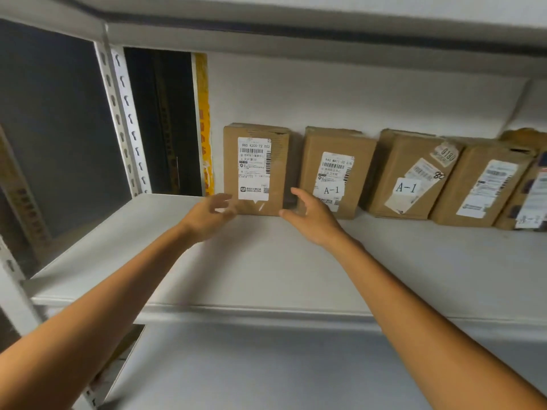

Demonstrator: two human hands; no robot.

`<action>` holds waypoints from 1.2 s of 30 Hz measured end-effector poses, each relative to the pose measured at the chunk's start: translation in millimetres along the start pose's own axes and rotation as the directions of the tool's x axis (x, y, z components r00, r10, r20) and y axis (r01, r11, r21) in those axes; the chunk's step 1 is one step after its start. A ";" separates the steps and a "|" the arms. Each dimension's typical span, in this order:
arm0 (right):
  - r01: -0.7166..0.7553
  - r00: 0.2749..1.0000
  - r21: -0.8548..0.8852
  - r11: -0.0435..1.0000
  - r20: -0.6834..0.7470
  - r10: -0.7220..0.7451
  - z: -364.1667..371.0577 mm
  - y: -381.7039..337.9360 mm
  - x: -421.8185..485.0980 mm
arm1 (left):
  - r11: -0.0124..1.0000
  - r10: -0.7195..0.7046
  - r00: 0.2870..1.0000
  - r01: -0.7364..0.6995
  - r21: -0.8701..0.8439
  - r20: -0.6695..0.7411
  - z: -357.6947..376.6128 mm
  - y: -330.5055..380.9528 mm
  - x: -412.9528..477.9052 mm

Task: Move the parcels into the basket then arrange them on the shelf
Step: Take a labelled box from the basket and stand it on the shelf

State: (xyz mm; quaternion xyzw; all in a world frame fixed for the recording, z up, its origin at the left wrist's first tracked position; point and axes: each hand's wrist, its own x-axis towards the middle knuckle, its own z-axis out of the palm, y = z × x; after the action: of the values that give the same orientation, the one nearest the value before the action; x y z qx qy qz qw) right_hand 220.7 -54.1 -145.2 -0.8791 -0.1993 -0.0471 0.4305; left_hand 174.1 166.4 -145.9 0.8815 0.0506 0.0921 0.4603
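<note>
The left hand [211, 216] and right hand [309, 218], fingers spread and gripping nothing, flank an upright brown cardboard parcel [256, 170]. It stands far back on a white metal shelf [266, 267].

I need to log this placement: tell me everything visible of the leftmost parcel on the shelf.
The leftmost parcel is a brown cardboard box with a white barcoded shipping label on its front. It stands upright on the white shelf, back at the wall, apart from the next parcel. The left hand and right hand, both open, flank its lower corners; blur hides whether they touch it.
</note>
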 end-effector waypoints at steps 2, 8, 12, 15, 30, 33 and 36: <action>0.031 0.998 -0.029 0.999 0.052 -0.030 -16.8 0.3 -20.4 | 0.996 0.038 0.999 -0.039 0.078 0.014 9.4 18.0 -21.1; 0.054 0.997 -0.124 0.991 0.066 -0.047 -89.5 21.5 -95.1 | 0.918 0.186 0.965 -0.237 0.319 0.184 65.2 91.4 -79.2; -0.056 0.998 -0.139 0.989 -0.003 0.056 -157.7 53.6 -156.3 | 0.855 0.246 0.908 -0.368 0.365 0.340 121.7 148.4 -99.9; -0.140 0.986 -0.124 0.982 -0.108 0.127 -211.3 84.6 -203.1 | 0.837 0.309 0.862 -0.447 0.316 0.401 173.0 189.4 -106.9; -0.579 0.561 0.260 0.773 -0.561 0.609 -383.8 256.2 -493.3 | 0.720 0.541 0.291 -0.645 -0.256 0.789 526.2 355.8 -238.7; -0.666 0.400 0.326 0.671 -0.603 0.690 -390.3 291.4 -556.0 | 0.679 0.515 0.131 -0.665 -0.310 0.847 598.9 366.2 -276.6; -0.728 0.225 0.393 0.562 -0.638 0.737 -387.1 320.7 -622.1 | 0.658 0.454 -0.034 -0.661 -0.361 0.890 668.4 368.7 -320.6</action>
State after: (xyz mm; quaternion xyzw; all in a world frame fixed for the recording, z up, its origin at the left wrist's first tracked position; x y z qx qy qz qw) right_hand -189.4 -723.4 -298.2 -0.7595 0.4318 -0.1954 0.4455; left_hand 1.9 -636.1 -254.3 0.7230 -0.5872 -0.2789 0.2337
